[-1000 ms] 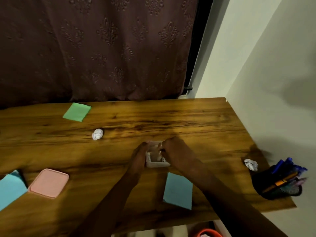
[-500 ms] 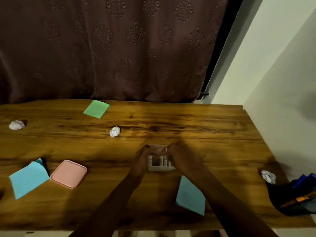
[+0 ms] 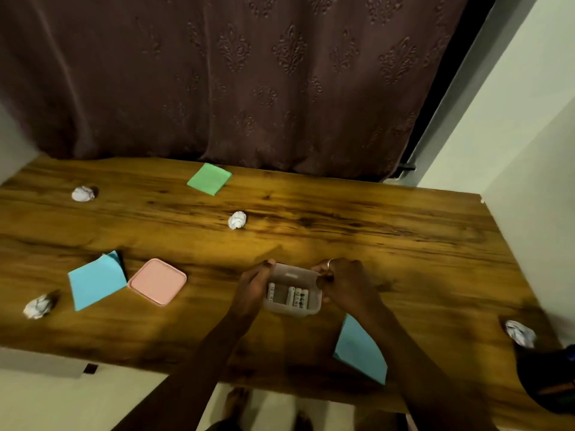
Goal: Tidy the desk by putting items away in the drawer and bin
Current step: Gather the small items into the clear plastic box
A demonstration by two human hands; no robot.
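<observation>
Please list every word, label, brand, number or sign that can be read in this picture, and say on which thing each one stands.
Nothing here can be quoted.
White cylinders in the clear box: dark print on them, too small and blurred to read.
Crumpled paper ball at mid-desk: faint dark marks, not readable.
Green note, left blue note, right blue note, pink lid: no writing shows.

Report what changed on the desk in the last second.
The right hand slid off the top of the clear container to its right side, uncovering the batteries inside. The left hand keeps holding its left side. Container, pink lid, notes and paper balls stayed put; only the camera swung.
</observation>
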